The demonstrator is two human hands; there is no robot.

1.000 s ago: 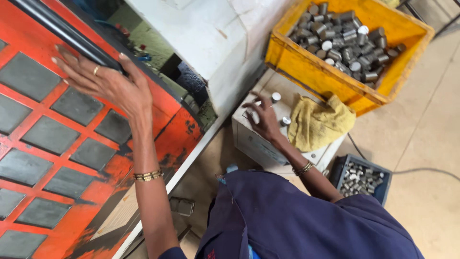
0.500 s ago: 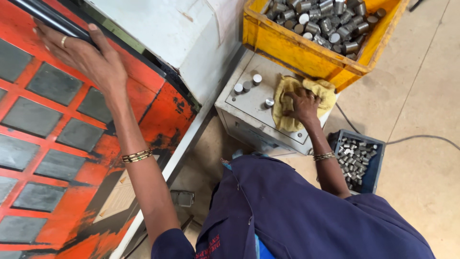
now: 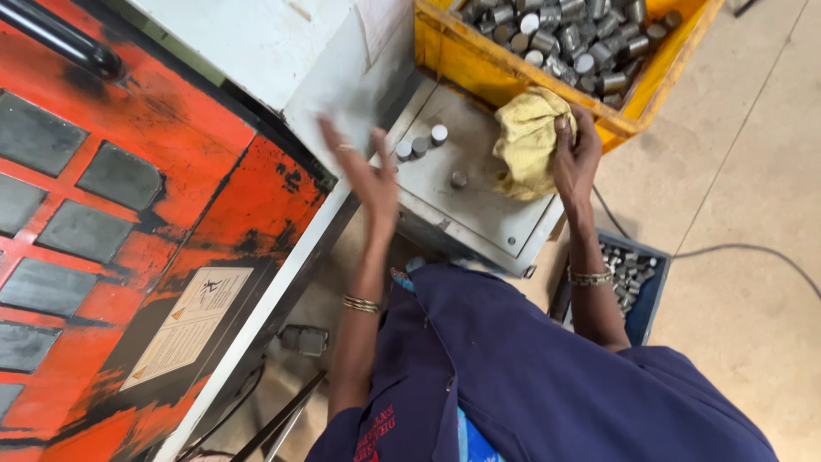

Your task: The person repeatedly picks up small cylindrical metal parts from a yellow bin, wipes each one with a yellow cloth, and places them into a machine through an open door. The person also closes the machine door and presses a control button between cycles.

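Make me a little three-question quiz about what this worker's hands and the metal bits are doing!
1. True or false: the right hand grips the yellow cloth.
2. Which container sits beyond the grey metal box top? A) a yellow crate of metal cylinders B) a green bucket C) a glass jar
3. Fill in: the left hand is open, fingers spread, holding ____.

Key:
1. True.
2. A, the yellow crate.
3. Nothing; it is blurred, in the air near the small cylinders standing on the box top.
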